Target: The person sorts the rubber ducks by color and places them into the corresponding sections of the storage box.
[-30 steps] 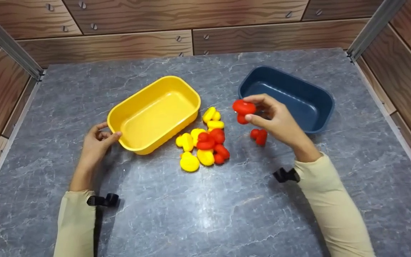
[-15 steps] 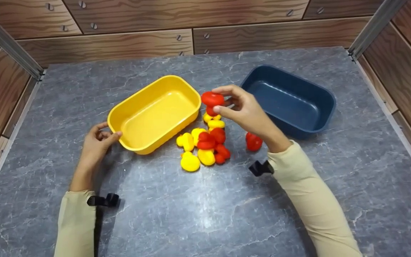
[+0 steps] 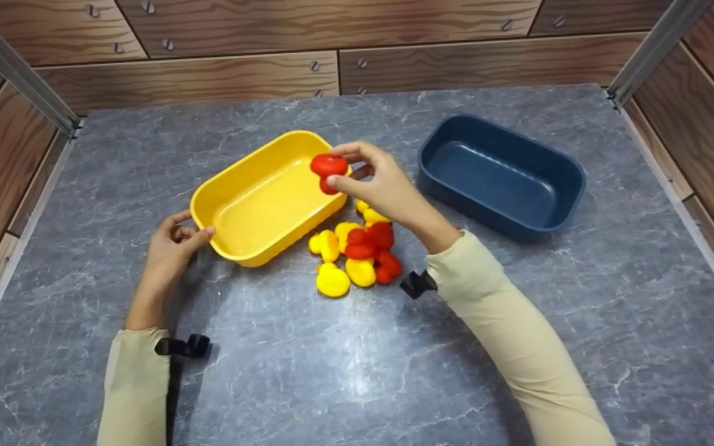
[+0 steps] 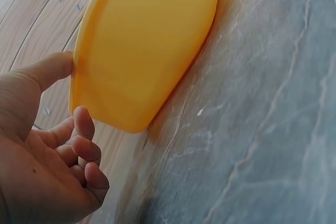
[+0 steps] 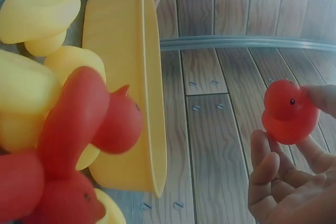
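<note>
One red duck (image 3: 328, 166) — pinched between thumb and fingers of the right hand (image 3: 385, 183), raised above the right end of the yellow bin (image 3: 258, 207). Left hand (image 3: 168, 248) holds that bin's near-left corner, thumb on the rim, other fingers loosely curled. Yellow ducks (image 3: 333, 282) and other red ducks (image 3: 362, 244) sit piled just beside it (some overlapping) — blue bin (image 3: 496, 176) stands apart, further right.

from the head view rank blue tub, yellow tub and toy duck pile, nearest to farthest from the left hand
1. Yellow tub: its corner touches the left hand
2. Toy duck pile: mid-table, beyond the yellow tub's right side
3. Blue tub: far right
</note>
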{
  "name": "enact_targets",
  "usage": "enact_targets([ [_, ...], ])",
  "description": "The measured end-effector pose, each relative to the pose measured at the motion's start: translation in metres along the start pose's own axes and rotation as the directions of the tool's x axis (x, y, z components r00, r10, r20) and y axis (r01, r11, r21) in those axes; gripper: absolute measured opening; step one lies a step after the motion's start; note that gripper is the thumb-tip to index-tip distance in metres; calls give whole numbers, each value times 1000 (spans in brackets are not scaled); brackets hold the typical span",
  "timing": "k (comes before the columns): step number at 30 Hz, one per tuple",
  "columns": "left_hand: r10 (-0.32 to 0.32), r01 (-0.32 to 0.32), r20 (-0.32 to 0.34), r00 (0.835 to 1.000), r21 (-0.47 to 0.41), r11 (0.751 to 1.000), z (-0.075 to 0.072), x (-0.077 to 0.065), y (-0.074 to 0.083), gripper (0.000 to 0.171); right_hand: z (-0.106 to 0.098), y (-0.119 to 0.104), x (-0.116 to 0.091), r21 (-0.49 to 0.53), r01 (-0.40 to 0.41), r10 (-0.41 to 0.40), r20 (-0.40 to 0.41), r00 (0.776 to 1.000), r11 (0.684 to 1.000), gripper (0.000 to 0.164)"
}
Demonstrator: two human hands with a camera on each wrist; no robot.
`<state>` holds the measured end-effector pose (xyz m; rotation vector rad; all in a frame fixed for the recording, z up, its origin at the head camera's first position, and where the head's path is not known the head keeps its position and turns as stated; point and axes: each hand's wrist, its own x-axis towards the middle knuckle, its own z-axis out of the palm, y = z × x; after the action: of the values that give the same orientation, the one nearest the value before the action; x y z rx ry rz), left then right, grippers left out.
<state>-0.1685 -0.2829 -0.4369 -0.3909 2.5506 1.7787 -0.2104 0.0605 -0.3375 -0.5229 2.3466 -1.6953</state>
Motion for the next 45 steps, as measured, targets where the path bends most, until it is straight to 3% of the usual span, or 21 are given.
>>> enact_targets([
  [10,19,-19,15,1000,15,1000,-1,1,-2,64,20,-3,13,-96,-19,18,-5,1000,995,42],
  [30,17,-17,8,1000,6,1000,0,0,-2,63,38,4,35,-231,-65,54,-52,997,971,44],
  [36,18,-18,1,1000,6,1000,-1,1,-3,62,36,4,32,-225,-57,48,-45,998,973,46],
  [45,6,-6,-12,1000,-2,1000,0,4,-7,61,25,5,11,-180,43,-48,-23,999,983,43],
])
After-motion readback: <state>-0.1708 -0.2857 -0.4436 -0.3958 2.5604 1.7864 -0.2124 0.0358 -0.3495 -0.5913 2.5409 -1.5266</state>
